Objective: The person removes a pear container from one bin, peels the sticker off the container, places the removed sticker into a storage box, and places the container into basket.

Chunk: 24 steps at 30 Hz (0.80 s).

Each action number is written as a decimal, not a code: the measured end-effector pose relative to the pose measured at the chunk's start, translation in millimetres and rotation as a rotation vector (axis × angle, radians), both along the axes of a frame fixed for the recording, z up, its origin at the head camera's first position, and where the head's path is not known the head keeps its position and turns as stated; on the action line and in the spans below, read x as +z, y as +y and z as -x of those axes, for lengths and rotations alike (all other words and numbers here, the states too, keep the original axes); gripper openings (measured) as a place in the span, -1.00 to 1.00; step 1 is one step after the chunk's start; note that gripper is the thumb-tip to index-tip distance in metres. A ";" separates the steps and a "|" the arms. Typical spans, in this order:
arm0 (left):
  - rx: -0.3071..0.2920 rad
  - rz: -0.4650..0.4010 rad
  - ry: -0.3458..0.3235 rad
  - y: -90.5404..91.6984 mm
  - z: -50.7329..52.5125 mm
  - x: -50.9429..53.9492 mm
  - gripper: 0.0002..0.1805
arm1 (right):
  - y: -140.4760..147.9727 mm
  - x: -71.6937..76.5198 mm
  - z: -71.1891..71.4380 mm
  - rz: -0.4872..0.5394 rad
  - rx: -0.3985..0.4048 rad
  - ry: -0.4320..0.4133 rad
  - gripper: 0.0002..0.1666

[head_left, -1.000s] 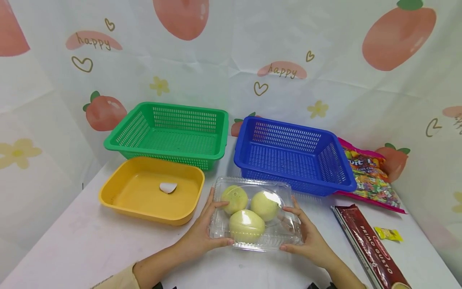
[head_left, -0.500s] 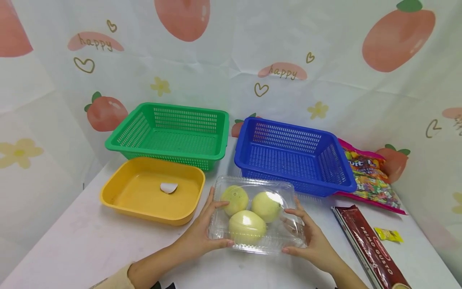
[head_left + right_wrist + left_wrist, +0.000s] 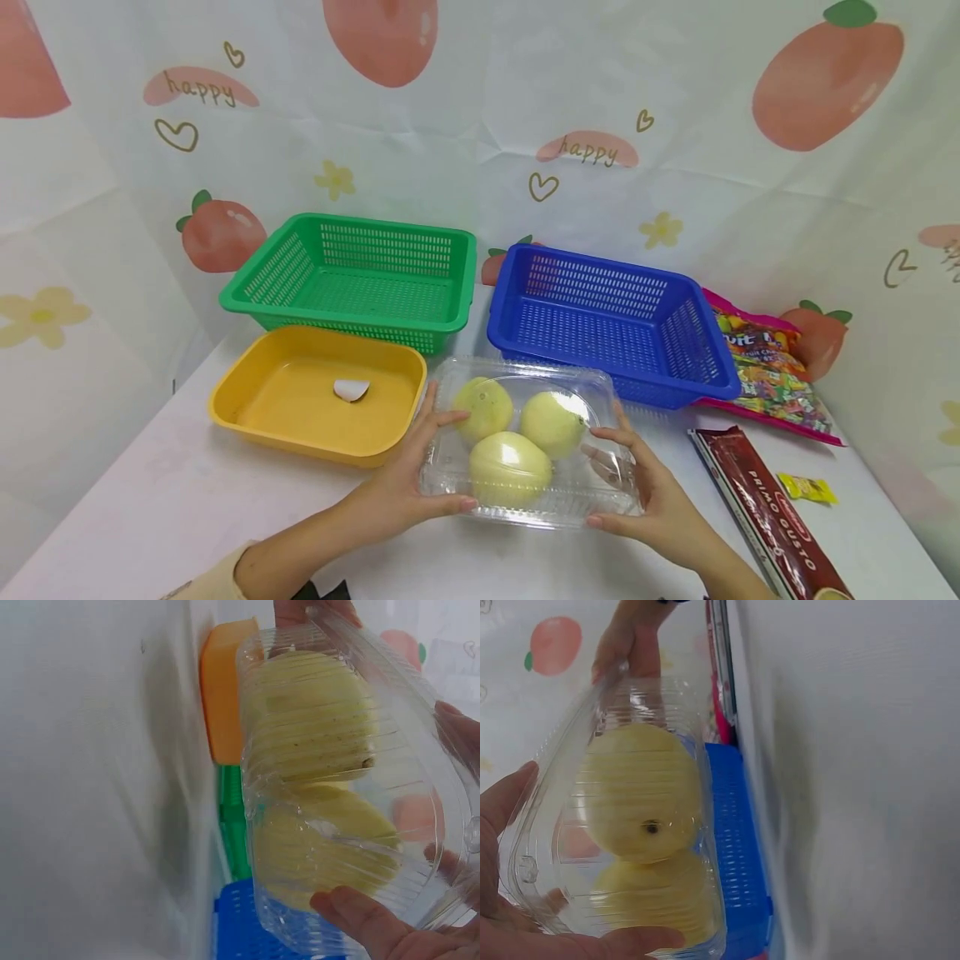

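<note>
A clear plastic clamshell box with three pale yellow-green round fruits inside is held between both hands. Its lid is down. My left hand grips the left side, thumb at the near edge and fingers spread along the side and top. The right hand grips the opposite side in the same way. In the left wrist view the box appears raised off the table, and one fruit shows a dark stem spot. The right wrist view shows fingers pressed against the box's ribbed wall.
Behind the box stand a blue basket and a green basket. A yellow tray at left holds a small white piece. At right lie a candy bag, a long red packet and a small yellow wrapper.
The box looks slightly larger, and its left side has shifted left and up together with my left hand. The right hand has moved a little to the right. Both keep their grip.
</note>
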<state>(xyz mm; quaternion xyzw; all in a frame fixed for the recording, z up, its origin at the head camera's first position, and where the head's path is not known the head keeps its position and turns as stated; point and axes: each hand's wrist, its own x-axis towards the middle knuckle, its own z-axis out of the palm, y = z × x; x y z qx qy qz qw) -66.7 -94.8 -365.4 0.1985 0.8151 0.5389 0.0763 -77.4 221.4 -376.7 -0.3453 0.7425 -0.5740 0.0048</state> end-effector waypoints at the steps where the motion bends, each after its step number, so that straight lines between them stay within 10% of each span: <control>1: 0.002 0.003 0.007 -1.2 -0.1 1.9 -0.15 | -1.2 2.1 0.4 0.003 0.006 0.008 -0.02; 16: 0.075 0.077 0.147 -25.3 9.9 39.9 -0.14 | -27.8 46.5 23.0 -0.185 -0.120 0.020 -0.12; 24: 0.108 0.160 0.128 -38.9 25.5 57.7 -0.12 | -41.7 61.3 45.1 -0.129 -0.036 0.003 -0.15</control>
